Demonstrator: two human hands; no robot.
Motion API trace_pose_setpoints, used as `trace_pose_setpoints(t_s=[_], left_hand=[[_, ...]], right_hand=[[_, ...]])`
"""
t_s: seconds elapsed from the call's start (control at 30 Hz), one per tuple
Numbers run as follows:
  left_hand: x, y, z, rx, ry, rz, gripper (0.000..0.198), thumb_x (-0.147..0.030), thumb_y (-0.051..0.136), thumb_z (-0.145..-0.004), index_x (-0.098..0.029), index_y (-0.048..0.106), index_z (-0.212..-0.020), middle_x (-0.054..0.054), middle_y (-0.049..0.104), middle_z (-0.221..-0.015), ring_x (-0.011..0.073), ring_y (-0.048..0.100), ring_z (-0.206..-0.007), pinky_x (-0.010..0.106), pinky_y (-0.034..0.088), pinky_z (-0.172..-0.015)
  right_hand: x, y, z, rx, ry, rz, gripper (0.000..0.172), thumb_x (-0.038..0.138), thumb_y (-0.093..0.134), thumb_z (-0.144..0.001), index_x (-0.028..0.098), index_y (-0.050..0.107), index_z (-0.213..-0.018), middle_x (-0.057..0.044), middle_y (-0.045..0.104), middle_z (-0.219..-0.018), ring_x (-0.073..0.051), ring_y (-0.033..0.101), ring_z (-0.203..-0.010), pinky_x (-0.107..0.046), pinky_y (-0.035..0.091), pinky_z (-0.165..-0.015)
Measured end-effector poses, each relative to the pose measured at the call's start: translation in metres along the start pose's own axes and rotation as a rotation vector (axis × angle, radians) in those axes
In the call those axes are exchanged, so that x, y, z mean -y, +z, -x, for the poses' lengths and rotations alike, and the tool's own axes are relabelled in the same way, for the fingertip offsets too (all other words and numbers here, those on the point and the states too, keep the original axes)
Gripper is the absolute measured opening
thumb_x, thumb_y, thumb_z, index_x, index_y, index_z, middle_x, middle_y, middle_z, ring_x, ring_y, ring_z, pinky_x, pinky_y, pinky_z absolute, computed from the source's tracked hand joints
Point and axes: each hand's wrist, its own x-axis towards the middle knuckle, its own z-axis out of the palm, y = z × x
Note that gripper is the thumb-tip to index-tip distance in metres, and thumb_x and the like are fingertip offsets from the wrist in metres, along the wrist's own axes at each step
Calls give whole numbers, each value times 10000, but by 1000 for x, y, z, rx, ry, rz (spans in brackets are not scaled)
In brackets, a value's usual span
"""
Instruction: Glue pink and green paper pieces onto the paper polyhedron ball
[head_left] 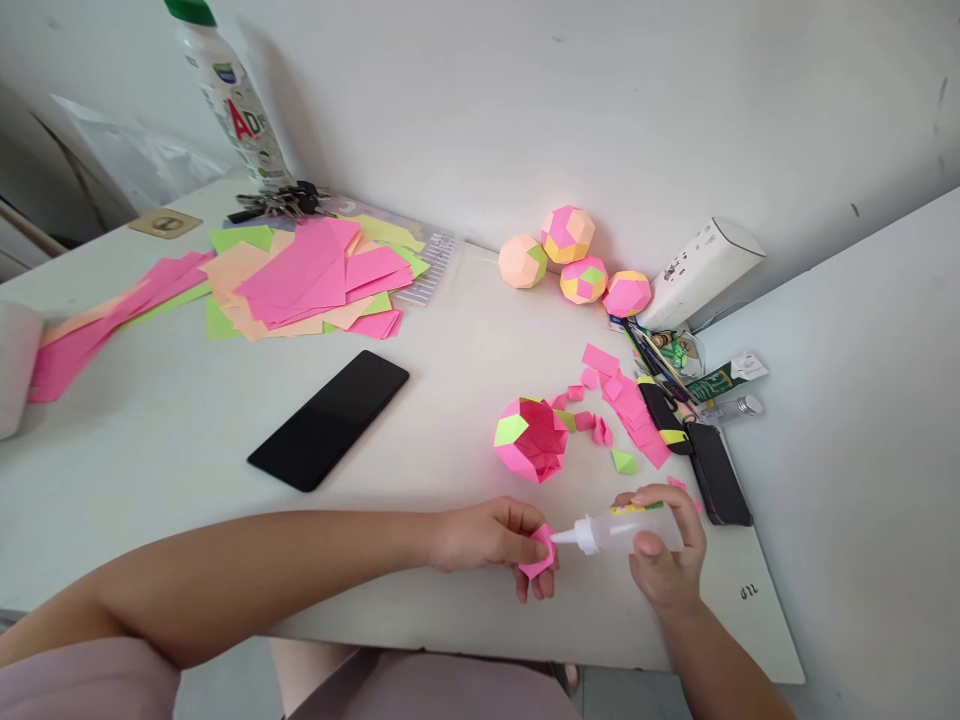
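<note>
Near the table's front edge, my left hand (504,540) pinches a small folded pink paper piece (538,556) between thumb and fingers. My right hand (671,560) is wrapped round a clear squeeze bottle of glue (626,528), tilted on its side. Its white pointed nozzle reaches to the edge of the pink piece; whether it touches I cannot tell. Just beyond my hands sits a hollow pink paper ball (517,452) with a green facet and an opening on its right side. Several small folded pink pieces and a green one (623,461) lie beside it.
A black phone (330,420) lies left of the ball. Behind it are coloured paper sheets (300,280), keys (289,200) and a tall bottle (232,100). Several finished paper balls (568,235) rest by the wall. Pens, a black case (718,472) and a white box (701,272) crowd the right edge.
</note>
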Motion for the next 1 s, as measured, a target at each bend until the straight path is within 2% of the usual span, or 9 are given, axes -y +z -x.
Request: trace_pose_setpoints(t_s=[0.17,0.4,0.67,1.0], left_hand=[[1,-1,-1,0,-6,1,337,-468,714,-717,-143,621,-706,41,678,-684,153,627,-664,313,534,-660],[2,-1,-1,-5,3,19,354,-478,720,-705,-144,606,-694,37,678,-679,144,618,-638,310,534,-654],[2,-2,0,20,7,19,313,-441,711,-732,-141,624,-717,45,682,-695,151,632,-680,320,548,-694],[2,-3,0,28,21,14,305,-437,707,-738,-144,630,-710,45,685,-697,152,633,-681,323,552,-696]], right_hand=[[-1,0,0,-14,-1,9,319,496,700,-749,237,604,-910,-20,605,-764,-166,601,-597,-264,484,-511],[3,-2,-1,45,44,-45,334,503,711,-733,236,611,-906,-21,614,-744,-160,602,-566,-253,479,-486],[-1,0,-3,-12,63,-85,328,503,719,-727,250,610,-905,-11,592,-763,-156,591,-598,-248,471,-502],[0,1,-4,-12,30,-72,321,491,721,-730,243,615,-904,-13,574,-781,-150,579,-619,-246,467,-518]])
